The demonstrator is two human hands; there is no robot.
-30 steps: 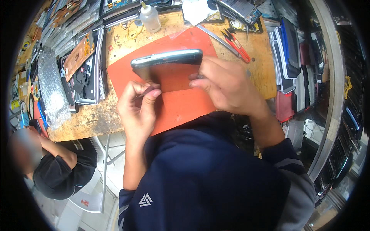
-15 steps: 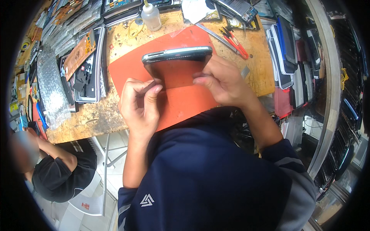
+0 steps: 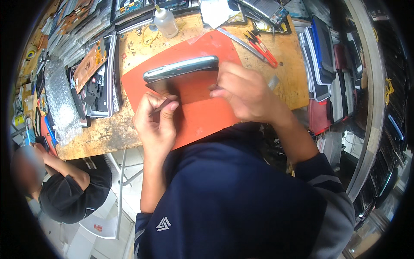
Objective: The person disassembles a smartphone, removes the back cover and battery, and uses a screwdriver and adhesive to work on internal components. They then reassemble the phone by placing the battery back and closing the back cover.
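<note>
A dark phone stands tilted above the orange mat, its silver edge at the top and its glossy face reflecting the mat. My left hand grips its lower left part with curled fingers, thumb against a narrow dark piece. My right hand is closed at its lower right side, thumb pressed on another dark bit. I cannot tell whether these dark pieces are separate from the phone. A squeeze bottle, steel ruler and red-handled cutter lie beyond the mat on the wooden bench.
Trays of parts, bubble wrap and stacked boards crowd the left. Stacked phone parts stand at the right, beside a metal-framed rack. A seated person in black works at the lower left.
Both hands and the phone shifted right and up by half a second ago, then moved back left. The grip looks the same.
</note>
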